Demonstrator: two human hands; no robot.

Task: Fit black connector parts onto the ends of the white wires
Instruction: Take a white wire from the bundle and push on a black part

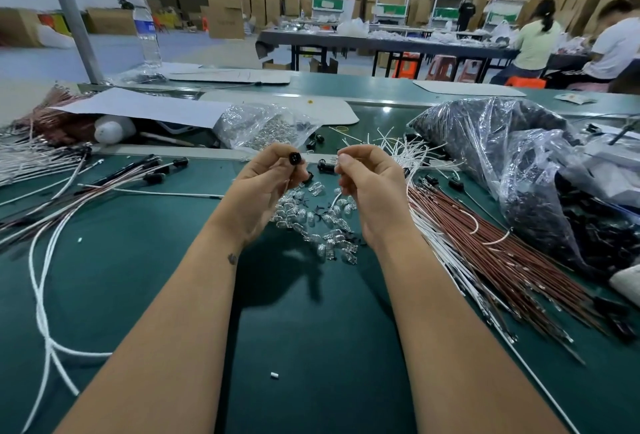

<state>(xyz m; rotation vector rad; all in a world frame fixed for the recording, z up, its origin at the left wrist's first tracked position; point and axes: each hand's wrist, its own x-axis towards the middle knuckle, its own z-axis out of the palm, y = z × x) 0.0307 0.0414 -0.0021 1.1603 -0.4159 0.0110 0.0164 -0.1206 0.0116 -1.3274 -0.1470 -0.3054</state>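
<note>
My left hand (266, 180) is raised above the green table (311, 347) and pinches a small black connector part (295, 158) between thumb and fingertips. My right hand (369, 187) is level with it, a short gap to the right, and pinches a small clear bulb (341, 158) at its fingertips. A thin white wire (335, 199) hangs below that hand. Below both hands lies a heap of clear bulbs (318, 222). White wires (412, 149) fan out behind my right hand. Loose black connectors (325, 166) lie between the hands.
A large clear bag of black connectors (512, 163) stands right, a bag of clear bulbs (263, 125) behind the hands. Brown wires (485, 243) lie right, finished wire assemblies (104, 184) left. A water bottle (147, 35) stands far left; people sit at a back table.
</note>
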